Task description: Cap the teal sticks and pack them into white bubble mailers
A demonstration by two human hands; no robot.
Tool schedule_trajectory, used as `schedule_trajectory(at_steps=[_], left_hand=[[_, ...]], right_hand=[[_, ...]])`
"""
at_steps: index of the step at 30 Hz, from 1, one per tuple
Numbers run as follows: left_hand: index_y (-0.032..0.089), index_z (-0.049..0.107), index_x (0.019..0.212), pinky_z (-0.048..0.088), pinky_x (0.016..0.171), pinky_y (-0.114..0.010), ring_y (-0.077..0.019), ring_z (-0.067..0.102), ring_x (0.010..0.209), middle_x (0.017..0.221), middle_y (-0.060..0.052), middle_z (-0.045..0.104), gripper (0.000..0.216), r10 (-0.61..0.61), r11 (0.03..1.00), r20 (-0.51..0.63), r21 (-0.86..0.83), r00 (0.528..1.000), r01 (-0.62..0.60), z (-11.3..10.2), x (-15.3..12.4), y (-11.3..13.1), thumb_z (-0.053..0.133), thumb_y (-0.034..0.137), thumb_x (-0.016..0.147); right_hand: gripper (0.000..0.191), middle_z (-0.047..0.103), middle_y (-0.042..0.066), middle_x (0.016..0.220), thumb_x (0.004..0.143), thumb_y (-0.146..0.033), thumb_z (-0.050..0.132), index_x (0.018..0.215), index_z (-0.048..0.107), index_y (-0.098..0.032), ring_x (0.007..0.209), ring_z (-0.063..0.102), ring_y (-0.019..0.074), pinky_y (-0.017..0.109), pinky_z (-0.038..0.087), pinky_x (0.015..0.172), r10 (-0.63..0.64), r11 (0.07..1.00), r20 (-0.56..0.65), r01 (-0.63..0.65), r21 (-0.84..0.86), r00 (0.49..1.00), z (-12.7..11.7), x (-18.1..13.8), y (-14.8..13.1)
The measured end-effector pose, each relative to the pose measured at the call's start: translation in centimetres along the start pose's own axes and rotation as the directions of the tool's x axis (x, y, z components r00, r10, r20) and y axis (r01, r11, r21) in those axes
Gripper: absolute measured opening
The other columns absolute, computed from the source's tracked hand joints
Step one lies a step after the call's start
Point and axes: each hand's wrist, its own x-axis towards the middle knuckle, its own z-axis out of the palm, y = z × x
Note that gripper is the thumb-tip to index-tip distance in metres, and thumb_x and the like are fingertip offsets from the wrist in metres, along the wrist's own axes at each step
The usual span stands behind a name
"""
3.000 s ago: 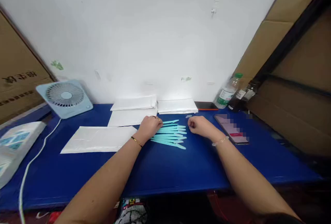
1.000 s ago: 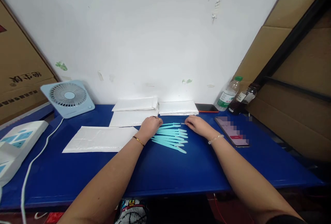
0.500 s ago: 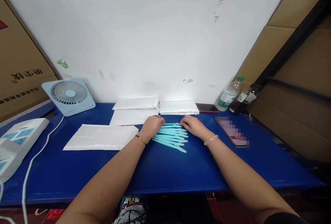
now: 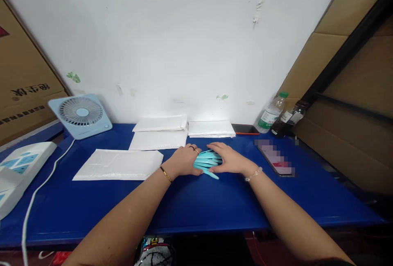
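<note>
You're prob. gathering the sticks [image 4: 207, 162] on the desk [image 4: 208, 202], btwn L hand [image 4: 184, 161] & R hand [image 4: 231, 158], thumbs spread from fingers, cupping the ends. Next prob. needs an even squeeze inward.

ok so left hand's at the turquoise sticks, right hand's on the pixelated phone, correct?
No: the head view shows the right hand at the turquoise sticks too, apart from the pixelated phone. The left hand is at the sticks, as you said.
</note>
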Motion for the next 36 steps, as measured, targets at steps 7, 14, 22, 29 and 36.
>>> schedule_trajectory(at_steps=[7,14,22,29,36], left_hand=[[0.013,0.055,0.095,0.047,0.079,-0.037,-0.0258,0.056,0.091,0.098,-0.014,0.06,0.02,-0.03,0.996,-0.015,0.084,0.999,0.031,0.8,0.9,1.2,0.054,0.024,0.078],[0.012,0.055,0.094,0.048,0.076,-0.038,-0.0281,0.058,0.091,0.097,-0.014,0.062,0.025,0.014,0.992,0.019,0.123,1.0,-0.017,1.0,1.1,1.5,0.059,0.028,0.075],[0.013,0.055,0.09,0.049,0.069,-0.039,-0.0281,0.064,0.08,0.088,-0.012,0.065,0.019,0.065,0.982,0.025,0.175,0.998,-0.068,0.6,0.6,1.5,0.05,0.028,0.08],[0.014,0.054,0.096,0.05,0.064,-0.034,-0.0255,0.066,0.072,0.082,-0.01,0.067,0.021,0.037,0.994,0.029,0.098,0.999,-0.04,0.1,0.3,1.7,0.051,0.028,0.081],[0.02,0.051,0.12,0.039,0.099,-0.039,-0.0271,0.052,0.117,0.122,-0.011,0.058,0.061,-0.396,0.691,-0.357,-0.723,0.846,0.018,-1.5,0.2,-0.4,0.047,0.065,0.079]], right_hand=[[0.022,0.053,0.009,0.098,0.077,-0.017,0.055,0.099,0.056,-0.017,0.09,0.051,0.0214,0.032,0.045,0.078,-0.001,0.994,0.04,0.005,-0.113,0.999,0.9,0.5,-2.9],[0.019,0.055,0.011,0.094,0.071,-0.017,0.056,0.09,0.051,-0.015,0.083,0.052,0.0224,0.032,0.043,0.071,0.041,0.954,0.078,-0.016,-0.298,0.996,2.0,1.1,-3.4],[0.023,0.063,0.012,0.093,0.076,-0.018,0.05,0.099,0.053,-0.015,0.08,0.059,0.0239,0.032,0.041,0.068,0.074,0.929,0.066,-0.045,-0.367,0.995,2.3,0.9,-4.4],[0.024,0.064,0.011,0.096,0.079,-0.023,0.051,0.102,0.055,-0.015,0.079,0.063,0.0234,0.031,0.042,0.065,0.139,0.915,0.09,-0.093,-0.392,0.986,2.0,0.7,-4.9],[0.019,0.067,0.006,0.086,0.085,-0.023,0.049,0.103,0.048,-0.021,0.074,0.065,0.0237,0.027,0.037,0.059,0.237,0.865,0.014,-0.205,-0.457,0.971,0.7,0.6,-4.3]])
